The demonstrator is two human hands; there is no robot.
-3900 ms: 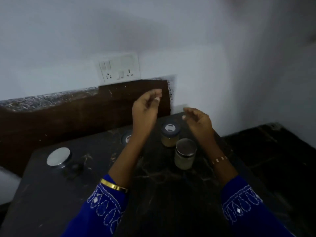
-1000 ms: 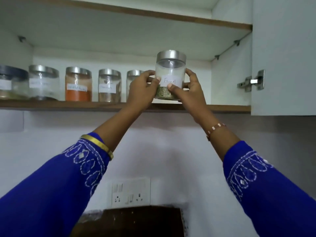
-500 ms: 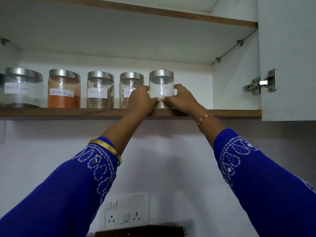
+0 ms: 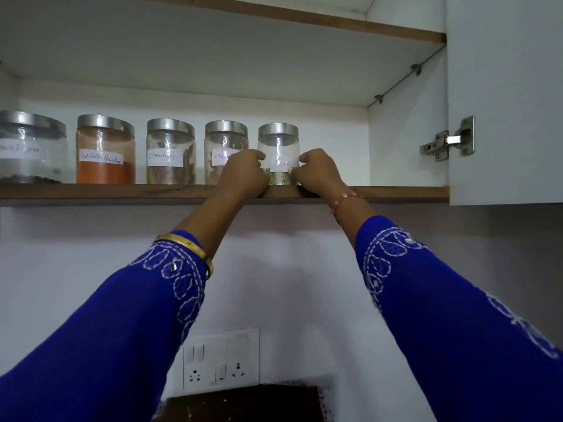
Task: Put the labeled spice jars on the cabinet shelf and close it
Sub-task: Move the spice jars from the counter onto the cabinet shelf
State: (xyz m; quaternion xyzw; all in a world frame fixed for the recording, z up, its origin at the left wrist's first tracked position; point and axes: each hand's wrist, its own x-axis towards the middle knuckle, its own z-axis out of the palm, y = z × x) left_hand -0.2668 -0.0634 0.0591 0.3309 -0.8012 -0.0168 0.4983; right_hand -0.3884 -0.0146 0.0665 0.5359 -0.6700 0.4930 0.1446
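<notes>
A clear fennel jar (image 4: 278, 147) with a steel lid and a white label stands on the wooden cabinet shelf (image 4: 91, 191), at the right end of a row of jars. My left hand (image 4: 242, 175) holds its left side and my right hand (image 4: 316, 173) holds its right side, fingers curled round the lower part. To its left stand a jar half hidden by my left hand (image 4: 224, 147), a cinnamon jar (image 4: 170, 152), a red chilli powder jar (image 4: 105, 150) and a pepper jar (image 4: 30, 147).
The open white cabinet door (image 4: 502, 99) hangs at the right with a steel hinge (image 4: 447, 141). Shelf room lies right of the fennel jar. A switch and socket plate (image 4: 221, 359) sits on the wall below, above a dark backsplash (image 4: 243, 403).
The fennel jar went from held up in front of the shelf to standing on it at the row's right end. Both hands stay on its sides.
</notes>
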